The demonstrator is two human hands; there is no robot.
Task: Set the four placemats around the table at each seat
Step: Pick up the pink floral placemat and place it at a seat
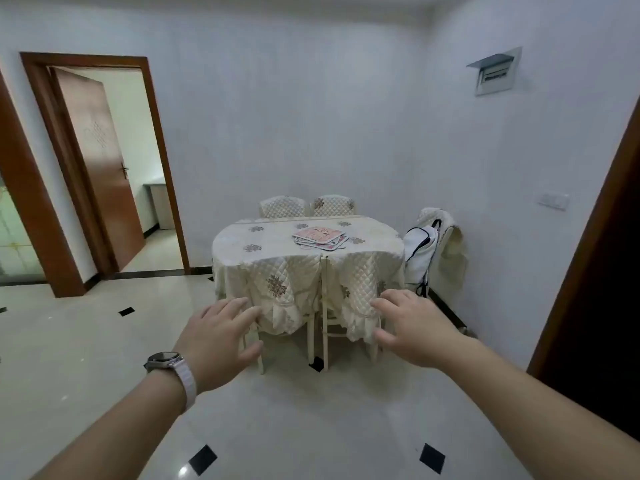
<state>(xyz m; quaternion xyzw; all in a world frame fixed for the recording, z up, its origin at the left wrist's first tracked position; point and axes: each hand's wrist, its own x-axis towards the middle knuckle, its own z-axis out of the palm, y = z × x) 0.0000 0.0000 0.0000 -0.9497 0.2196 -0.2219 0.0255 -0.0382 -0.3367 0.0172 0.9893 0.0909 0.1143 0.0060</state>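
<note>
Ahead, placemats (320, 238) (stacked, askew) flat, long axis left-right.

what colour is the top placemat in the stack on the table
Pink with pale markings, as far as the head view shows; the placemat stack lies on the cream quilted tablecloth.

Two bare forearms enter the view from the lower edge, with no sleeve visible on either. The left hand (221, 337) and the right hand (415, 327) are uncovered: no gloves and no rings discernible. The left wrist carries a dark rectangular smartwatch with rounded corners (162, 360). Its glossy face reflects light, and no display content is legible. The watch mounts on a pale pink ribbed strap (187, 382) that wraps the wrist. The right wrist is bare.
</note>
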